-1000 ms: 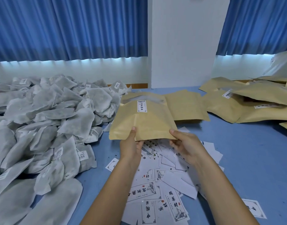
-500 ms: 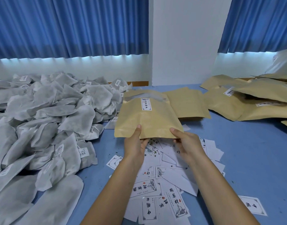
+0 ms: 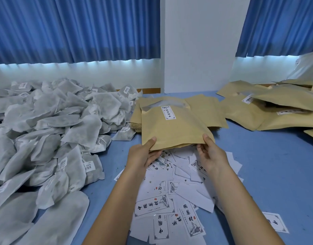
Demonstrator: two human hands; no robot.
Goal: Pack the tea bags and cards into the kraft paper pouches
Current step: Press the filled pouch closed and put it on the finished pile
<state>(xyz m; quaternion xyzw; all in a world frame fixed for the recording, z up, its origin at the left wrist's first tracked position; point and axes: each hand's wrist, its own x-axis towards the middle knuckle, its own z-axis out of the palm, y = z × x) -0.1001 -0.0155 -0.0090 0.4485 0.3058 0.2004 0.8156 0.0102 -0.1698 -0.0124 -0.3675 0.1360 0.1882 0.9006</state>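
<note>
Blue curtains [image 3: 72, 29] are hanging behind a blue table [image 3: 269, 174], where a person is holding a kraft paper pouch [image 3: 173, 128] by its near edge. The left hand [image 3: 143, 154] is pinching the left corner, thumb on top, and the right hand [image 3: 212, 154] is pinching the right corner. The pouch is hovering just above scattered printed cards [image 3: 169, 200], in front of a stack of flat pouches [image 3: 205, 110]. Tea bags [image 3: 54, 124] are lying heaped at left, and more pouches [image 3: 279, 112] are piled at far right.

Blue curtains [image 3: 76, 29] flank a white wall [image 3: 198, 43] behind a blue table [image 3: 276, 165].
</note>
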